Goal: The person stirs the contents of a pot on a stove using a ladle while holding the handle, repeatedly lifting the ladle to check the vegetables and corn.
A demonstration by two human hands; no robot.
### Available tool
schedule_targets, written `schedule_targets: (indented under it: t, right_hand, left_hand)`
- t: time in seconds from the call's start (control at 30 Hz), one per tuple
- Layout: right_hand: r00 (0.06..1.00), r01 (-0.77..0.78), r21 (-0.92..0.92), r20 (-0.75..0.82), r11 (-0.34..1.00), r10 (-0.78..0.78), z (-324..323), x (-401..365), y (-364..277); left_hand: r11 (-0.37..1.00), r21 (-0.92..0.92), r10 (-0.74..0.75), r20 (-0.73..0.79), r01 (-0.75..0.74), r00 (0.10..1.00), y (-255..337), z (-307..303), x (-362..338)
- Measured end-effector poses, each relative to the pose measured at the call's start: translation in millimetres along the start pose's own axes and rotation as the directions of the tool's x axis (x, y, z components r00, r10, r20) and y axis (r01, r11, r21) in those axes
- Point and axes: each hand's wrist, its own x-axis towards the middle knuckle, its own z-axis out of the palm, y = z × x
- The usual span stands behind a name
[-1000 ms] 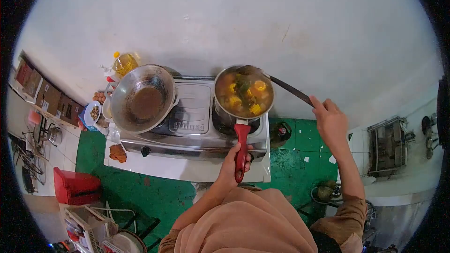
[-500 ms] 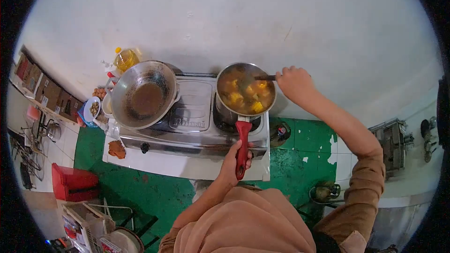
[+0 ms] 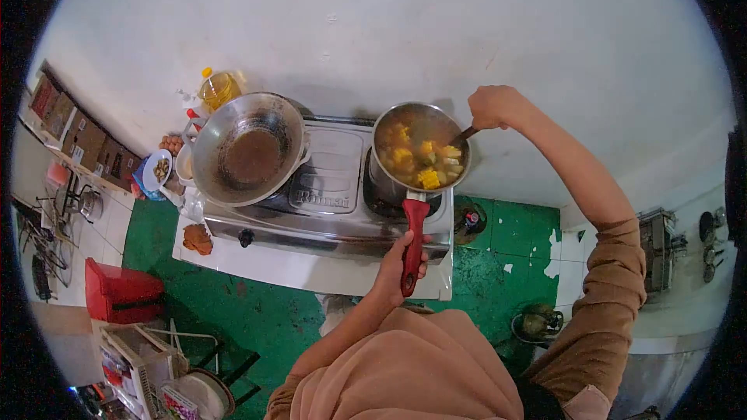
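Just swung the utensil [image 3: 467, 134] to the pot's [image 3: 380, 179] right edge, gripped in the right hand [image 3: 496, 107]. Still clutching the red handle [image 3: 413, 243] in the left hand [image 3: 394, 271], so probably steady stirring tbh.

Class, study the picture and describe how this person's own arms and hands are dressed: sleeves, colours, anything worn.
Both the left hand and right hand are without gloves, and no watch or bracelet shows. The brown right sleeve is bunched in folds near the elbow. The brown left sleeve also leaves the wrist uncovered.
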Motion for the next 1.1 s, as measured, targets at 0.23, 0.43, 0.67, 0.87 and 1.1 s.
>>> schedule_targets:
  t: [0.23,0.43,0.67,0.87,1.1]
  right_hand:
    - [0.992,0.020,0.156,0.121,0.988,-0.039,21.0,9.8,43.8]
    - [0.995,0.088,0.280,-0.063,0.956,-0.073,41.1,-39.7,54.6]
    - [0.900,0.047,0.200,-0.433,0.979,0.045,68.9,-98.9,26.9]
    - [0.812,-0.065,0.095,-0.573,0.993,0.108,97.9,-135.7,-1.8]
    - [0.695,-0.073,0.052,-0.713,0.996,0.088,111.3,-159.2,-4.5]
  left_hand:
    - [1.000,0.011,0.016,0.023,-0.016,1.000,-1.1,-2.0,3.6]
    - [1.000,0.021,0.009,0.038,-0.010,0.999,-0.9,-2.9,2.6]
    - [1.000,0.015,0.002,-0.008,-0.001,1.000,0.0,-0.6,3.2]
    - [1.000,0.023,0.019,-0.007,-0.019,1.000,0.6,2.3,0.7]
    - [1.000,0.022,0.013,-0.006,-0.013,1.000,-1.1,-1.3,3.3]
